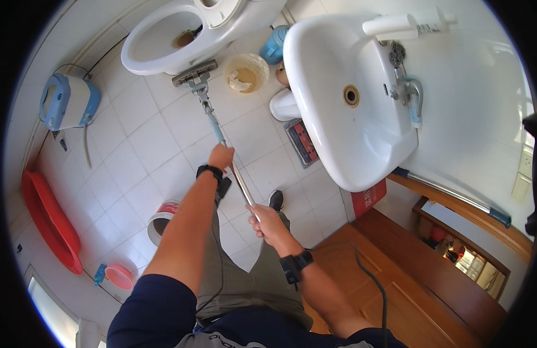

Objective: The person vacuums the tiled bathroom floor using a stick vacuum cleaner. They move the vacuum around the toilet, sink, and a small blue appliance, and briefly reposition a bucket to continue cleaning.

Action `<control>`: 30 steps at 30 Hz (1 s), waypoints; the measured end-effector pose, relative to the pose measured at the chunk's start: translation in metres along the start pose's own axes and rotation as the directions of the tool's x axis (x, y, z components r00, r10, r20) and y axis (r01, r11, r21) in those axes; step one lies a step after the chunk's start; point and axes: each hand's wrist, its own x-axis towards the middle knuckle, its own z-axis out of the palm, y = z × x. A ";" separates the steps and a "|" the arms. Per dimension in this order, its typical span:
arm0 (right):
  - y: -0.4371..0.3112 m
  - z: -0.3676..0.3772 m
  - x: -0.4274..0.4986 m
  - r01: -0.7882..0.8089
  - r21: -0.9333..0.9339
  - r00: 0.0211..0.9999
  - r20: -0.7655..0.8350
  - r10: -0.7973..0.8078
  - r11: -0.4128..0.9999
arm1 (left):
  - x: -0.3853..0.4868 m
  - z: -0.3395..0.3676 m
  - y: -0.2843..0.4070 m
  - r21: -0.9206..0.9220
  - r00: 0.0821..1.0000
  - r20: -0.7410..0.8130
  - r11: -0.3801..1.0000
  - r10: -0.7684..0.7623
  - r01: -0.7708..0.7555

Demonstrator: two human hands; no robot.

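Observation:
Both of my hands grip the metal pole of a sponge mop. Farther along the pole, by its light-blue sleeve, is my left hand. My right hand wraps the pole's near end, closer to my body. The dark, wide mop head rests on the white tiled floor, just in front of the toilet base. Above it stands the white toilet with brownish water in its bowl. A translucent waste bin with crumpled paper inside sits right of the mop head.
A white sink juts out at right, with a flat mop head on the floor below. At left are a small blue-and-white washing machine and a red tub. A bucket stands beside my leg; a wooden door is lower right.

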 end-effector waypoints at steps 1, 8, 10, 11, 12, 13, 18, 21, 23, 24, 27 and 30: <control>0.001 -0.005 0.005 -0.032 0.035 0.999 0.000 0.032 0.999 | 0.014 0.004 -0.004 0.002 0.989 -0.002 0.989 -0.148 0.148; 0.113 -0.176 -0.087 -0.197 0.028 0.976 -0.084 0.199 0.980 | -0.100 0.256 -0.023 0.380 0.989 0.143 0.922 0.026 -0.079; 0.149 -0.220 -0.130 -0.267 0.043 0.954 -0.129 0.270 0.963 | -0.153 0.321 -0.015 0.155 0.984 0.113 0.980 -0.141 0.123; 0.164 -0.240 -0.152 -0.290 0.057 0.946 -0.132 0.295 0.955 | -0.184 0.346 -0.012 0.072 0.983 0.067 0.984 -0.169 0.164; 0.177 -0.257 -0.174 -0.321 0.053 0.935 -0.142 0.325 0.946 | -0.204 0.365 -0.008 0.177 0.958 0.260 0.981 -0.120 0.075; 0.188 -0.273 -0.192 -0.339 0.053 0.927 -0.151 0.344 0.939 | -0.217 0.379 -0.002 0.270 0.902 0.424 0.962 -0.084 -0.037; 0.217 -0.329 -0.234 -0.164 -0.211 0.977 -0.173 0.128 0.964 | -0.277 0.420 0.025 -0.066 0.957 0.270 0.989 -0.108 0.131; 0.205 -0.330 -0.206 0.084 -0.258 0.990 -0.090 -0.111 0.962 | -0.251 0.403 0.037 -0.166 0.962 0.197 0.960 -0.191 0.225; 0.180 -0.310 -0.173 0.127 -0.296 0.979 -0.118 -0.169 0.947 | -0.208 0.369 0.043 -0.042 0.995 0.067 0.996 -0.078 0.081; 0.162 -0.297 -0.155 0.089 -0.244 0.986 -0.115 -0.120 0.966 | -0.182 0.344 0.045 0.008 0.989 0.101 0.994 0.104 -0.105; 0.108 -0.236 -0.102 0.007 0.054 0.999 -0.049 -0.005 0.998 | -0.114 0.279 0.067 -0.045 0.990 -0.138 0.999 -0.021 0.015; 0.079 -0.193 -0.059 -0.037 0.072 0.999 -0.031 0.039 0.997 | -0.058 0.220 0.074 0.073 0.998 -0.056 0.997 0.001 0.003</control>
